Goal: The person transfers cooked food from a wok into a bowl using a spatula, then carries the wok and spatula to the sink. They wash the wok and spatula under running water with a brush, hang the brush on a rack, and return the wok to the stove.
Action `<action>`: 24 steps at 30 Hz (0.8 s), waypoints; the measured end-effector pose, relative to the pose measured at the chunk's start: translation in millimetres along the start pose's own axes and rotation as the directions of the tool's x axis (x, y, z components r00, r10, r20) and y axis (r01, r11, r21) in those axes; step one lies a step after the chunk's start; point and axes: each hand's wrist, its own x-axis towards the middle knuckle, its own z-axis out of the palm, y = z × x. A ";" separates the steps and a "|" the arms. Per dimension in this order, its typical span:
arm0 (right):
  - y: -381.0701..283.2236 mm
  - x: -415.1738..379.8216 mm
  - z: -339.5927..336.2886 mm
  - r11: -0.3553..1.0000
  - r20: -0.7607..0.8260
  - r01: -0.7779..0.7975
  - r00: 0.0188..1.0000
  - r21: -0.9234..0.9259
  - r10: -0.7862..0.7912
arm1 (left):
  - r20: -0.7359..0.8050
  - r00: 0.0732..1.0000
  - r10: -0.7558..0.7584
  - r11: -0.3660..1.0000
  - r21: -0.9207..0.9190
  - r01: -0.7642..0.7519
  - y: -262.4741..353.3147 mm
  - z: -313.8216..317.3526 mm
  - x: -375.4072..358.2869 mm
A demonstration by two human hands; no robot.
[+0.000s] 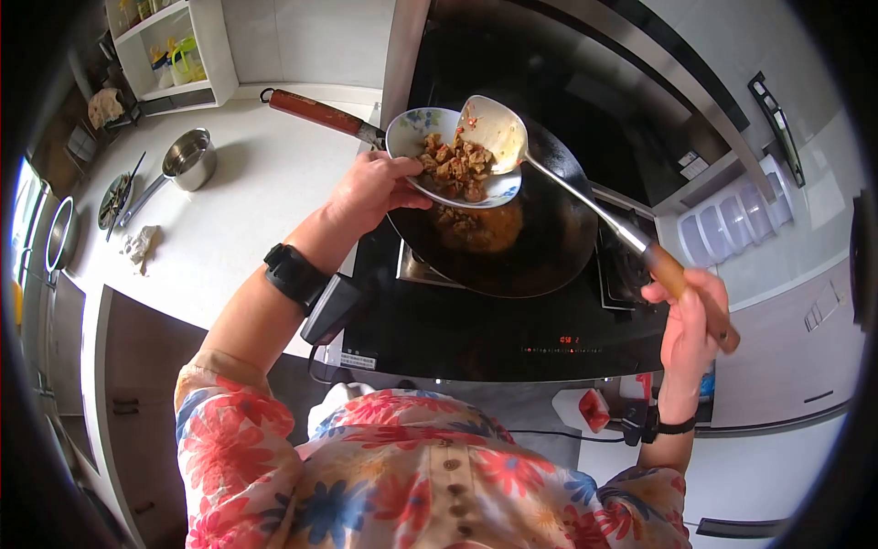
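Left hand [370, 190] is closed on the bowl [453, 160] rim, holding the bowl of browned meat tilted over the wok [540, 247]. Right hand [693, 316] is wrapped around the ladle [498, 128] handle; its shaft runs up-left, cup resting at the bowl's far edge.

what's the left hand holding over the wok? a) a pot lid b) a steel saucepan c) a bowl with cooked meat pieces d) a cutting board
c: the left hand grips the rim of a patterned bowl filled with browned meat pieces, tilted above the dark wok, while the right hand holds a ladle at the bowl.
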 end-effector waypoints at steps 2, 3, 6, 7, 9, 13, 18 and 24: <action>-8.3 -6.5 -1.5 0.918 0.268 0.328 0.926 -0.223 -0.266 | 0.004 1.000 0.000 1.000 -0.004 0.000 1.1 -0.1 -3.1; -18.4 -13.4 5.9 0.927 0.259 0.292 0.938 -0.236 -0.230 | 0.009 1.000 0.000 1.000 -0.008 0.000 1.4 -0.2 -4.6; -30.6 -18.6 12.4 0.850 0.369 0.406 0.887 -0.334 -0.279 | 0.018 1.000 0.007 0.999 -0.046 -0.006 0.7 0.2 -6.0; -30.8 -18.8 9.9 0.850 0.364 0.423 0.880 -0.313 -0.304 | 0.020 1.000 0.007 0.999 -0.046 -0.006 0.4 0.6 -7.0; -32.8 -19.1 11.5 0.847 0.332 0.420 0.890 -0.327 -0.313 | -0.011 1.000 0.024 0.998 -0.058 -0.025 -0.5 2.4 -9.1; -10.2 -10.4 -17.9 0.951 0.129 0.260 0.962 -0.169 -0.240 | 0.005 1.000 0.025 0.997 -0.068 -0.025 0.3 4.2 -11.9; 1.5 7.7 -39.3 0.990 -0.115 0.080 0.991 0.119 -0.066 | -0.045 0.998 0.045 0.999 -0.007 -0.046 -0.6 2.2 -19.1; 39.7 35.8 -53.1 0.999 -0.102 -0.022 0.994 0.046 0.027 | -0.085 0.988 0.130 0.991 -0.019 -0.132 10.0 -9.8 -45.2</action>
